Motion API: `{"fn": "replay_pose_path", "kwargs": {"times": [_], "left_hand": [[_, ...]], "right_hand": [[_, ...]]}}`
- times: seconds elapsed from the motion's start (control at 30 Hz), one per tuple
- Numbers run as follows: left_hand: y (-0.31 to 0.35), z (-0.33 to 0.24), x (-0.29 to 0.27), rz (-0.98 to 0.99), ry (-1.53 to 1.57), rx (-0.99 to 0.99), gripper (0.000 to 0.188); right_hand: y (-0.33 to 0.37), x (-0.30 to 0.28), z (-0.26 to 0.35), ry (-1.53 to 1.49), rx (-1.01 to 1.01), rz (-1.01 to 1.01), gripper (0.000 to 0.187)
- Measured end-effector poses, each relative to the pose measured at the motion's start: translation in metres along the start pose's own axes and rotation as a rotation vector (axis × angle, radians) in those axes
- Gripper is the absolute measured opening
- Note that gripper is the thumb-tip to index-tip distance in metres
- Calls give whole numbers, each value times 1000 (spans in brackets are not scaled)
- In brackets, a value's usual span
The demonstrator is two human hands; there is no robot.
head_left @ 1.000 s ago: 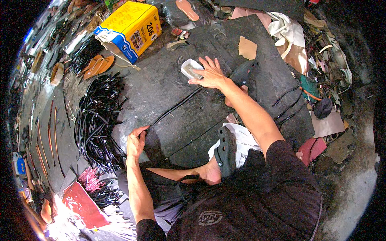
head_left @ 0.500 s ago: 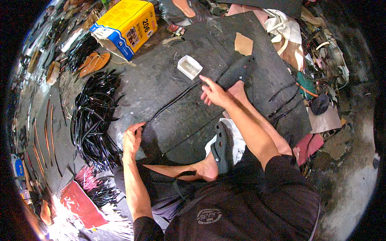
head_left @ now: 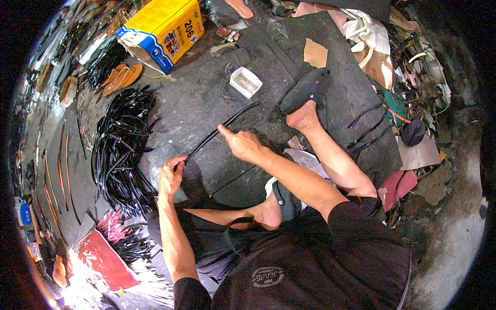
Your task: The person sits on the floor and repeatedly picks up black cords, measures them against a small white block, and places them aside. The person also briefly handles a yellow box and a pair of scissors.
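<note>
A long, thin black strap [head_left: 206, 139] stretches slantwise over the dark work mat. My left hand [head_left: 170, 178] is closed on its near left end, the fingertips pinching it. My right hand [head_left: 244, 146] reaches in from the right, its index finger stretched out and touching the strap about midway, the other fingers loosely bent. Beyond the strap's far end sits a small white tray [head_left: 245, 82] with some pale residue inside. My feet, in dark clogs [head_left: 306, 92], rest on the mat to the right and close to my body.
A big bundle of shiny black straps [head_left: 121, 150] lies at left. Behind it are brown sandals [head_left: 122, 78] and a yellow box [head_left: 163, 33]. A tan scrap [head_left: 315, 53] lies at the far right, several loose black straps [head_left: 369, 137] at right, and a red sheet [head_left: 106, 263] at lower left.
My right hand has slid along the strap from its far end toward my left hand, down and leftward. My left hand stays at the near end.
</note>
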State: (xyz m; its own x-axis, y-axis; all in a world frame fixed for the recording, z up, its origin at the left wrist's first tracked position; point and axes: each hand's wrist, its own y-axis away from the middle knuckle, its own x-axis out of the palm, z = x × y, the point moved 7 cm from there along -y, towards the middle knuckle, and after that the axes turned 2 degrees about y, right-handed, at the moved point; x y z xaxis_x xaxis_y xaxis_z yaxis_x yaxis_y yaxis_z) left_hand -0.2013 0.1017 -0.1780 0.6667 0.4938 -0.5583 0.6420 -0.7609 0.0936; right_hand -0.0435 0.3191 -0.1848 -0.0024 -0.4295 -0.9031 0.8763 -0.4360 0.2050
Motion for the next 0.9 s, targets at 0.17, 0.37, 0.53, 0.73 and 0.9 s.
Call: {"fn": "replay_pose_path", "kwargs": {"times": [0.17, 0.37, 0.53, 0.73, 0.9], "left_hand": [[-5, 4, 0, -4, 8, -15, 22], [-5, 3, 0, 0, -1, 10, 22], [-3, 0, 0, -15, -26, 28, 23], [-5, 5, 2, 29, 11, -45, 25], [-5, 3, 0, 13, 26, -9, 26]], "right_hand": [[-9, -46, -77, 121, 194, -148, 55], [-18, -73, -112, 120, 290, -292, 49], [-23, -127, -98, -104, 167, -529, 60], [-61, -139, -81, 290, -20, -245, 83], [-79, -135, -87, 393, 10, -60, 84]]}}
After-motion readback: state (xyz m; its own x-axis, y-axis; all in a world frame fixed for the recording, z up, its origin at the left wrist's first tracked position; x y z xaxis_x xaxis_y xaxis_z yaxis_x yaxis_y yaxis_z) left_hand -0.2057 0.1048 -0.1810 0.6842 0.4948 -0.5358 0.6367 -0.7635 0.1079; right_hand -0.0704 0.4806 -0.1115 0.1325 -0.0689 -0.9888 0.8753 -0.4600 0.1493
